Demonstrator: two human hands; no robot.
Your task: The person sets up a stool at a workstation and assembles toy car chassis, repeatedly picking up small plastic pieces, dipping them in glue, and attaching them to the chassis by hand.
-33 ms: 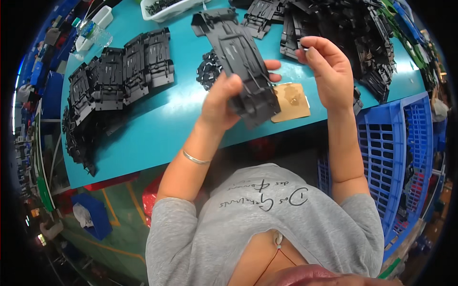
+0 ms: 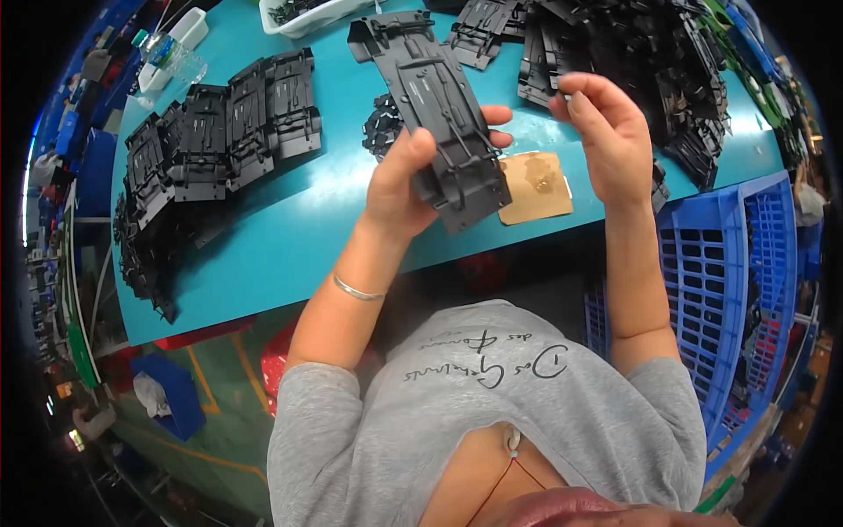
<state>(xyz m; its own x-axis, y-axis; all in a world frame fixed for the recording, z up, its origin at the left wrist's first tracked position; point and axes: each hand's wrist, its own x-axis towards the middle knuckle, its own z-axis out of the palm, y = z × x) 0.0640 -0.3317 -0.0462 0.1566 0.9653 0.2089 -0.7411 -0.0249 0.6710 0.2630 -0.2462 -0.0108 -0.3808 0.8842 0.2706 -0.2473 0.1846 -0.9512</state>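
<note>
My left hand (image 2: 397,184) grips a long black plastic chassis (image 2: 439,105) by its near half, thumb on the left edge and fingertips showing past the right one. The chassis hangs tilted above the teal table (image 2: 290,224), its ribbed side in view. To its right, my right hand (image 2: 615,136) is raised with thumb and forefinger pinched together. A tiny dark bit shows at those fingertips, too small to name. Partly behind the chassis lies a heap of small black parts (image 2: 380,126). A brown, stained square of cardboard (image 2: 534,204) rests below and between my hands.
Overlapping black chassis (image 2: 202,145) line the table's left side. A large pile of black parts (image 2: 615,53) covers the far right. At the back stand a white tray (image 2: 307,22) of small parts and a clear bottle (image 2: 167,54). Blue plastic crates (image 2: 702,281) stand by the right edge.
The chassis in my left hand has shifted slightly left. My right hand has dropped a touch, its fingers still pinched.
</note>
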